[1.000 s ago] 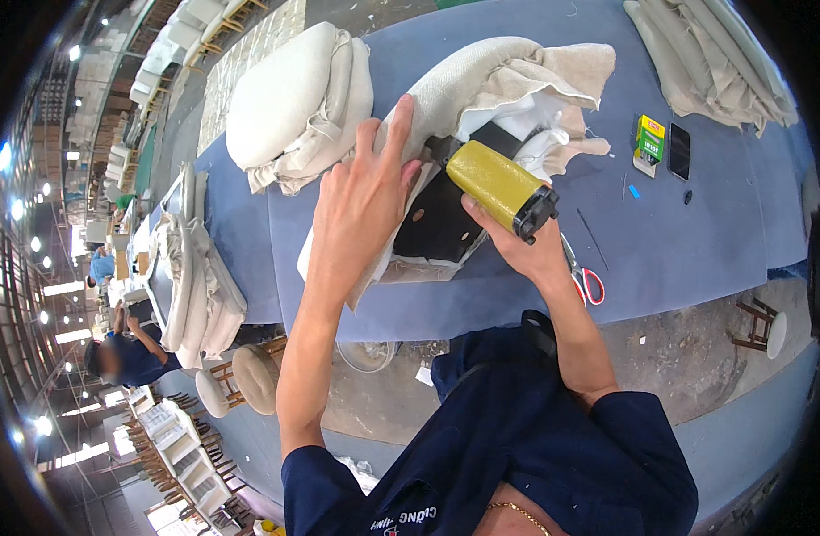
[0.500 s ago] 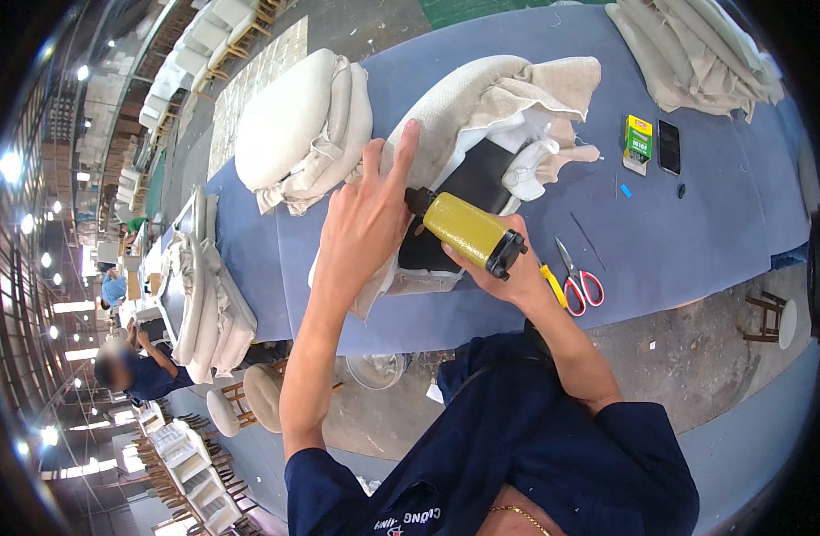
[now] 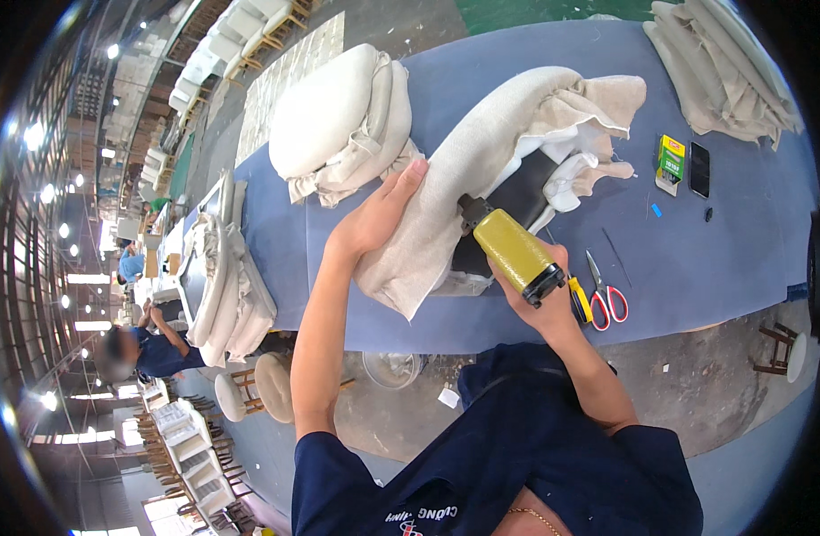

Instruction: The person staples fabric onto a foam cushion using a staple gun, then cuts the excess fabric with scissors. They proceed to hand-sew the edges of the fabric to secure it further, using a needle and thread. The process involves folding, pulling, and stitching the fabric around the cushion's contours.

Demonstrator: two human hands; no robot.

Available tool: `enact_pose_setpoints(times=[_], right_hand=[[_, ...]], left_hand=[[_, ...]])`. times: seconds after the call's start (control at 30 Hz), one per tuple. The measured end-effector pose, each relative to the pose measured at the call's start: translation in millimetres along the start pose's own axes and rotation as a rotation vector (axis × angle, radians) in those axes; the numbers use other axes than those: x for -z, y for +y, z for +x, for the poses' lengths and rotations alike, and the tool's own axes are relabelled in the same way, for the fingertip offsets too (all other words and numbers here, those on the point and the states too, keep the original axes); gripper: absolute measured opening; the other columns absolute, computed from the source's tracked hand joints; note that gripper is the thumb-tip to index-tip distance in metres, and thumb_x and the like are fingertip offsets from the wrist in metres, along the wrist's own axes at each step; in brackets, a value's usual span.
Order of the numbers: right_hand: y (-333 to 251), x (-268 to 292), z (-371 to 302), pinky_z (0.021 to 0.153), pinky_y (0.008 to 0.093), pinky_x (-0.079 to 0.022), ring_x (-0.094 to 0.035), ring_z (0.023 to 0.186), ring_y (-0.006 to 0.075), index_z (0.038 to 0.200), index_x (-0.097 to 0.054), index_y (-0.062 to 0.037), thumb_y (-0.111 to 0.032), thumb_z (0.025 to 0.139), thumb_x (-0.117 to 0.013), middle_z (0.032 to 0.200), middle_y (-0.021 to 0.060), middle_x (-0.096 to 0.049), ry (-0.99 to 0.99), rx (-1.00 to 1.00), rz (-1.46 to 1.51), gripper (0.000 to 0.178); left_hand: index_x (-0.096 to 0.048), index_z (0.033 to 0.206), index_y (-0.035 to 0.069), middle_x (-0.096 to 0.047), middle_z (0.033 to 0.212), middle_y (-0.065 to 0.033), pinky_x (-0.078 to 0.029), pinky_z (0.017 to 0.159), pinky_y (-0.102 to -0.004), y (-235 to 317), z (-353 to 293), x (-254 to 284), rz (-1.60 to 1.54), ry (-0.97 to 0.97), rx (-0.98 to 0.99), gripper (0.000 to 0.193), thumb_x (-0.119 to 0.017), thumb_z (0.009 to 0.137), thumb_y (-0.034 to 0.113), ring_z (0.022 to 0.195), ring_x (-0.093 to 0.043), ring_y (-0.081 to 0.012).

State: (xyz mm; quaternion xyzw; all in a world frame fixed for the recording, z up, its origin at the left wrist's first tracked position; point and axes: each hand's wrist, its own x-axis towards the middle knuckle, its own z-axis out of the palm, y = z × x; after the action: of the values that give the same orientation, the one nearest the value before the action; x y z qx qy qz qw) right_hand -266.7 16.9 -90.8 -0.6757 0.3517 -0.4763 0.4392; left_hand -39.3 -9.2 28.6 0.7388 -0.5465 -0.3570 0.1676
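A seat cushion in beige fabric (image 3: 464,147) lies on the table with its underside up, showing a black base (image 3: 528,174) and white padding (image 3: 571,179). My right hand (image 3: 542,290) is wrapped round the handle of a yellow-green staple gun (image 3: 514,247). The gun's black nose is over the cushion, close to the fabric edge; whether it touches is unclear. My left hand (image 3: 381,214) rests on the cushion's outer left side, fingers stretched along the fabric. A corner of loose fabric hangs toward me below the gun.
Red-handled scissors (image 3: 606,295) and a yellow-handled tool (image 3: 579,299) lie right of my right hand. Farther right are a green-yellow box (image 3: 670,164) and a phone (image 3: 699,170). Covered cushions (image 3: 338,116) sit at left, folded fabric (image 3: 718,76) at far right. Another person (image 3: 164,348) works at left.
My left hand has moved from beside the staple gun's nose to the cushion's outer side. More of the fabric now shows at the near left corner. My right hand still holds the gun.
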Motion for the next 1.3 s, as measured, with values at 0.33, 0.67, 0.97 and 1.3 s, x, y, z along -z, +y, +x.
enact_pose_setpoints(times=[0.33, 0.67, 0.97, 1.3], right_hand=[[0, -16, 19, 0.072, 0.0342, -0.054, -0.073, 0.083, 0.0279, 0.109, -0.071, -0.0012, -0.019, 0.083, -0.083, 0.095, 0.0143, -0.075, 0.045, -0.016, 0.105, 0.033], [-7, -10, 14, 0.070, 0.0331, -0.051, -0.071, 0.078, 0.0275, 0.105, -0.073, -0.0010, -0.014, 0.081, -0.080, 0.088, 0.0129, -0.075, -0.078, 0.095, -0.014, 0.028], [-2, -12, -8, 0.072, 0.0361, -0.047, -0.069, 0.072, 0.0257, 0.103, -0.077, -0.0098, -0.022, 0.085, -0.081, 0.087, 0.0065, -0.076, -0.162, -0.015, 0.028, 0.022], [-20, -3, -14, 0.058, 0.0312, -0.051, -0.071, 0.067, 0.0272, 0.101, -0.073, 0.0009, -0.009, 0.084, -0.078, 0.084, 0.0148, -0.072, -0.021, 0.205, -0.066, 0.021]], left_hand=[[-0.038, 0.151, 0.013, -0.058, 0.127, -0.0252, -0.056, 0.059, -0.0483, -8, -22, -28, 0.755, 0.475, -0.444, 0.058, -0.061, 0.100, 0.026, 0.066, -0.068, -0.0421], [-0.036, 0.154, 0.018, -0.055, 0.129, -0.0249, -0.057, 0.062, -0.0462, -1, -31, -31, 0.776, 0.405, -0.469, 0.073, -0.070, 0.090, 0.013, 0.069, -0.070, -0.0387], [-0.029, 0.158, 0.015, -0.054, 0.130, -0.0240, -0.058, 0.074, -0.0459, 12, -45, -31, 0.825, 0.283, -0.412, 0.091, -0.074, 0.079, 0.006, 0.083, -0.070, -0.0406], [-0.058, 0.137, -0.003, -0.069, 0.119, -0.0212, -0.044, 0.105, -0.0376, -18, -41, -3, -0.101, 0.064, -0.216, 0.049, -0.042, 0.110, 0.035, 0.117, -0.063, -0.0262]])
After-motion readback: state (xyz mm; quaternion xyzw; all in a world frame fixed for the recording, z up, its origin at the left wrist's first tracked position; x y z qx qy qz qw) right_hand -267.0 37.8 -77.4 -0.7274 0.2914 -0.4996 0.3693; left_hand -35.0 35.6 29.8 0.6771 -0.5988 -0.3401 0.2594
